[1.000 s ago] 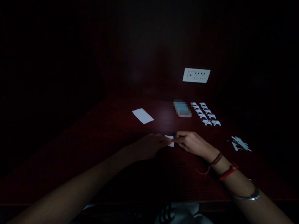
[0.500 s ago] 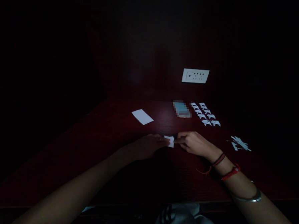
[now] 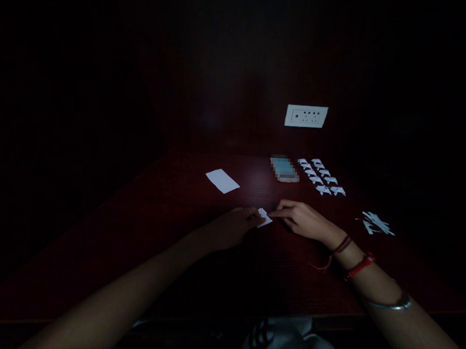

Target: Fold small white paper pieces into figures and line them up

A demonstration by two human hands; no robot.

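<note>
A small folded piece of white paper (image 3: 264, 218) lies on the dark red table between my hands. My left hand (image 3: 232, 228) holds its left side, thumb and fingers closed on it. At the paper's right edge is the stretched index finger of my right hand (image 3: 303, 220); the other fingers are partly curled, and I see nothing held in them. Beyond my hands rests a larger flat sheet of white paper (image 3: 223, 181).
Several folded white paper pieces (image 3: 323, 189) stand in two rows at the back right, beside a blurred blue phone-like object (image 3: 284, 169). Thin paper strips (image 3: 378, 224) are heaped at the right. A white socket plate (image 3: 306, 116) is on the back wall.
The small paper has turned, and its visible outline now comes to a point on the right. My right index finger has stretched out along its edge. My left hand stays nearly in place.
</note>
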